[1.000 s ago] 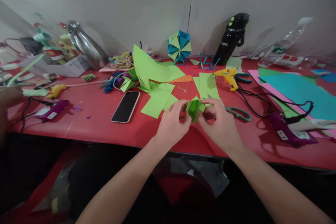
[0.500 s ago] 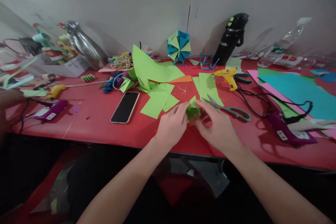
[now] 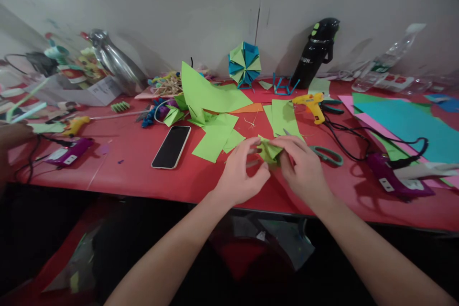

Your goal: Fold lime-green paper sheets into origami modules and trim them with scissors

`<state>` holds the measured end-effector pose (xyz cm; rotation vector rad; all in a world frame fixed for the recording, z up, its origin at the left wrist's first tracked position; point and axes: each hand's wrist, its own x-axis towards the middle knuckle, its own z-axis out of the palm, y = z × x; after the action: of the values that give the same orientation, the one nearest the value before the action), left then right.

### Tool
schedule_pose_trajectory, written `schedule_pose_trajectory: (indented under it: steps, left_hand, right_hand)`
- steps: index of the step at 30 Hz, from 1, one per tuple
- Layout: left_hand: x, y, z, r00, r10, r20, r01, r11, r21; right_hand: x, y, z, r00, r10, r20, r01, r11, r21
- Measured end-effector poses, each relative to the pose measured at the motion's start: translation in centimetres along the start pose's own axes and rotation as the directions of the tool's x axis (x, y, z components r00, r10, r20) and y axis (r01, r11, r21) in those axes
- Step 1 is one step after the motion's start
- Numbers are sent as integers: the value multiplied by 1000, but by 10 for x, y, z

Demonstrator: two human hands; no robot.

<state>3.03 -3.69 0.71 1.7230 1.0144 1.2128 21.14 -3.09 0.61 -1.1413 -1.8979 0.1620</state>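
A small folded piece of green paper (image 3: 268, 151) is pinched in my right hand (image 3: 304, 165), just above the front part of the red table. My left hand (image 3: 241, 169) is beside it on the left, thumb and fingers apart in a curve, with its fingertips close to the paper; whether they touch it I cannot tell. Scissors with grey-green handles (image 3: 328, 155) lie behind my right hand, which covers part of their blades. Cut green paper pieces (image 3: 217, 137) lie beyond my left hand, and more green strips (image 3: 287, 117) lie behind the scissors.
A phone (image 3: 171, 147) lies left of my hands. A yellow glue gun (image 3: 311, 105) and a purple power strip (image 3: 396, 177) with cables are on the right. A blue-green paper ball (image 3: 245, 63) and a black bottle (image 3: 317, 52) stand at the back. Another person's hand (image 3: 16, 134) shows at far left.
My left hand has opened, its thumb drawing away from the folded paper. The paper has turned and shifted slightly right in my right hand, which now covers more of the scissors.
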Motion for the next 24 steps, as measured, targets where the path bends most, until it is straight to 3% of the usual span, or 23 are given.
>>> schedule_pose_trajectory:
  steps: [3, 5, 7, 10, 16, 18, 20, 22, 24]
  left_hand:
    - [6, 1, -9, 995, -44, -89, 47, 999, 22]
    - [12, -1, -15, 981, -139, -133, 143, 990, 15]
    - [17, -2, -19, 967, -240, -81, 238, 971, -35]
    - [22, -4, -21, 955, -294, 39, 296, 950, -96]
    - [23, -12, -14, 936, -349, 33, 348, 910, -224]
    - [25, -13, -13, 936, -351, 17, 344, 907, -244]
    - [26, -13, -13, 934, -356, -4, 344, 905, -249]
    - [27, -12, -12, 929, -369, -19, 354, 902, -247]
    - [27, -10, -11, 925, -378, -30, 360, 901, -242]
  right_hand:
    - [3, 2, -4, 1000, -5, -14, 6, 996, 85]
    - [5, 3, -5, 1000, 19, -1, -19, 989, 146]
    - [6, 4, -4, 998, 61, 18, -63, 977, 204]
    - [6, 7, -2, 994, 103, 40, -109, 963, 246]
    - [5, 7, 0, 985, 172, -9, -167, 968, 188]
    - [4, 6, -1, 955, 281, -93, -260, 946, 195]
    - [2, 4, -1, 891, 430, -147, -389, 888, 244]
    - [2, 4, -3, 836, 542, -89, -497, 815, 299]
    - [2, 3, -6, 814, 580, 26, -554, 763, 332]
